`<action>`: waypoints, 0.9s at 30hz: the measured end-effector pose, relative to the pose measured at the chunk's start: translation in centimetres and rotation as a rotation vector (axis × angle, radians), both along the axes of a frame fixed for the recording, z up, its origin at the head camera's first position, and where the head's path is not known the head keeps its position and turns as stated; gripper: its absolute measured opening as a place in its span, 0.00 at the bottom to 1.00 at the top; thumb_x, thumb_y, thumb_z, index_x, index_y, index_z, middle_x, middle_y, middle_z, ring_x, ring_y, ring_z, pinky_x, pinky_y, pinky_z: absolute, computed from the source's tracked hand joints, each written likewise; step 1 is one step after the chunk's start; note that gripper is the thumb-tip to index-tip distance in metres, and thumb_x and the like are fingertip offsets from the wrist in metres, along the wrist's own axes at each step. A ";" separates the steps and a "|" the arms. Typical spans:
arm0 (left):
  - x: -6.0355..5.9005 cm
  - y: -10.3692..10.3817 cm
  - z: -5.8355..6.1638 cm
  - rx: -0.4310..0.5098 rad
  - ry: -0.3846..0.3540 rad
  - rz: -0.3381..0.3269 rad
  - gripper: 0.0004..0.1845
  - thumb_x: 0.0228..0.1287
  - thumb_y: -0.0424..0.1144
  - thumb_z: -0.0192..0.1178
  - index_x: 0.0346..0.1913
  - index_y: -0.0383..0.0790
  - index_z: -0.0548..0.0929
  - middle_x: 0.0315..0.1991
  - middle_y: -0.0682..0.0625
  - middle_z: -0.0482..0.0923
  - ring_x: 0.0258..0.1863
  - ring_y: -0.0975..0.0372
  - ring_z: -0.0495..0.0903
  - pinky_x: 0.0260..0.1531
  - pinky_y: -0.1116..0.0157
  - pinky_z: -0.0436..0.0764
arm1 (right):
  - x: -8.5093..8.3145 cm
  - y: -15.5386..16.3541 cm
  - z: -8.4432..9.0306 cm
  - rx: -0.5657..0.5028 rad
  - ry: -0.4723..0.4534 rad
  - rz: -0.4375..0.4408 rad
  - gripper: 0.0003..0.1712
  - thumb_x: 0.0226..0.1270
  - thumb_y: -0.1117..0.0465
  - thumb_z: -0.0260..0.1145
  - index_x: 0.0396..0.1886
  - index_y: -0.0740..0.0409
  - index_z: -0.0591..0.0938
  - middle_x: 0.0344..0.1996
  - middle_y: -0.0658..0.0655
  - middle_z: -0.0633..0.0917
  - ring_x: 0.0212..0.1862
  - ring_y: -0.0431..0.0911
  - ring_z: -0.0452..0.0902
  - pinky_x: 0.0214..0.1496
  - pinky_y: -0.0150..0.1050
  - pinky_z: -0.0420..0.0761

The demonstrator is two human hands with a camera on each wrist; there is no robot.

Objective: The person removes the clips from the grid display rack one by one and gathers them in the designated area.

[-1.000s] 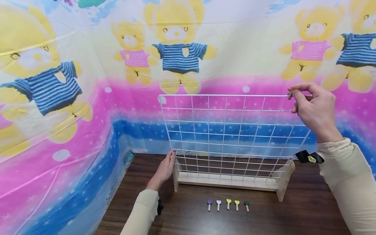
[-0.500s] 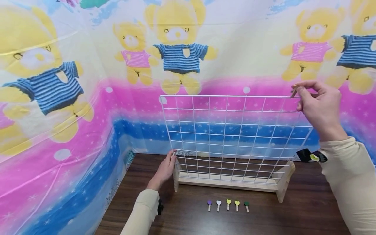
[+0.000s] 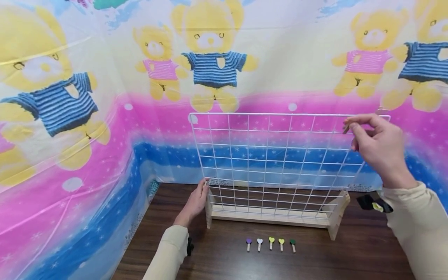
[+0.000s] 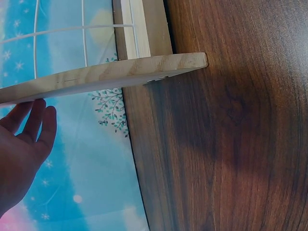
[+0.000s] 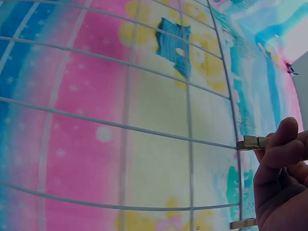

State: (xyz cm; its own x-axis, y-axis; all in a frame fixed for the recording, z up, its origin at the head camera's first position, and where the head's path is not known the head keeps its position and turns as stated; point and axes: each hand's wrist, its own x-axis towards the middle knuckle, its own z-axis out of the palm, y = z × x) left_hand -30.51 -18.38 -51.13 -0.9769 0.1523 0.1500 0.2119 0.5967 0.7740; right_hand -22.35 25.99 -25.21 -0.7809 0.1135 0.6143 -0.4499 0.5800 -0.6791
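My right hand pinches a small wooden clothespin between thumb and forefinger, in front of the upper right part of a white wire grid. In the right wrist view, that clothespin's tip lies right at the grid's outer rail. A second wooden clothespin sits on the same rail, partly behind the hand. My left hand rests against the left wooden end piece of the stand. In the left wrist view, its fingertips touch the outer face of that end piece.
Several heart-topped clothespins lie in a row before the stand: purple, white, yellow and dark green. The stand's right end piece is on the brown table. A bear-print cloth hangs behind and to the left.
My right hand first shifts slightly right, then comes down with the clothespin, uncovering the grid's top right corner. The left hand stays where it was.
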 end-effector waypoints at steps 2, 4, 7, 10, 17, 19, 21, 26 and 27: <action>0.0 0.0 0.0 -0.004 0.002 -0.003 0.22 0.78 0.49 0.34 0.69 0.48 0.60 0.25 0.48 0.62 0.23 0.57 0.63 0.32 0.57 0.68 | 0.4 0.0 -1.4 0.033 -0.019 -0.001 0.13 0.71 0.58 0.58 0.47 0.60 0.81 0.28 0.48 0.82 0.17 0.41 0.74 0.13 0.31 0.69; -0.1 0.0 -0.1 -0.005 0.007 -0.007 0.23 0.78 0.50 0.34 0.69 0.48 0.60 0.25 0.48 0.62 0.21 0.58 0.62 0.30 0.58 0.67 | 0.7 0.0 -2.9 0.057 -0.035 -0.002 0.13 0.71 0.57 0.58 0.48 0.58 0.81 0.29 0.49 0.82 0.17 0.42 0.74 0.12 0.33 0.68; -0.2 0.0 -0.2 -0.002 0.002 -0.007 0.22 0.78 0.49 0.34 0.69 0.48 0.60 0.25 0.48 0.62 0.20 0.58 0.60 0.26 0.60 0.66 | 1.2 0.0 -4.8 0.087 -0.074 -0.013 0.13 0.71 0.54 0.58 0.48 0.55 0.81 0.28 0.50 0.82 0.17 0.42 0.74 0.11 0.35 0.66; -0.2 0.0 -0.2 0.003 -0.001 -0.003 0.22 0.78 0.48 0.35 0.69 0.48 0.60 0.25 0.48 0.62 0.21 0.58 0.61 0.26 0.60 0.66 | 1.7 -0.2 -6.5 0.114 -0.129 -0.002 0.13 0.72 0.53 0.56 0.48 0.53 0.80 0.23 0.52 0.81 0.16 0.43 0.73 0.11 0.36 0.65; -0.1 0.0 -0.1 -0.002 0.008 0.000 0.22 0.78 0.47 0.35 0.69 0.46 0.60 0.24 0.48 0.61 0.21 0.58 0.62 0.26 0.60 0.66 | 2.5 -0.1 -11.1 0.203 -0.204 0.050 0.11 0.74 0.54 0.54 0.48 0.52 0.79 0.18 0.54 0.78 0.16 0.43 0.72 0.11 0.36 0.63; -0.1 0.0 0.0 0.007 -0.006 0.002 0.22 0.78 0.47 0.35 0.69 0.46 0.60 0.24 0.48 0.61 0.21 0.58 0.60 0.24 0.60 0.64 | 2.6 -0.1 -12.6 0.220 -0.233 0.058 0.11 0.74 0.54 0.54 0.48 0.51 0.79 0.18 0.53 0.78 0.16 0.43 0.72 0.11 0.36 0.64; 0.0 0.1 0.0 0.014 -0.016 0.004 0.22 0.78 0.47 0.35 0.69 0.47 0.59 0.24 0.48 0.61 0.21 0.58 0.59 0.23 0.61 0.64 | 2.7 -0.1 -14.2 0.229 -0.267 0.070 0.11 0.74 0.55 0.54 0.48 0.52 0.79 0.20 0.52 0.78 0.16 0.42 0.73 0.12 0.36 0.65; 0.0 0.1 0.1 0.017 -0.017 0.005 0.21 0.78 0.46 0.35 0.69 0.48 0.60 0.24 0.48 0.61 0.20 0.58 0.59 0.22 0.61 0.64 | 2.7 -0.1 -18.0 0.226 -0.351 0.107 0.10 0.72 0.58 0.57 0.47 0.54 0.80 0.26 0.53 0.77 0.18 0.41 0.72 0.15 0.36 0.68; 0.0 0.1 0.1 0.016 -0.018 0.006 0.21 0.78 0.46 0.35 0.69 0.48 0.60 0.24 0.48 0.61 0.20 0.58 0.59 0.22 0.61 0.64 | 2.8 -0.2 -18.8 0.217 -0.366 0.115 0.09 0.72 0.59 0.57 0.46 0.55 0.80 0.27 0.53 0.76 0.18 0.41 0.71 0.16 0.36 0.68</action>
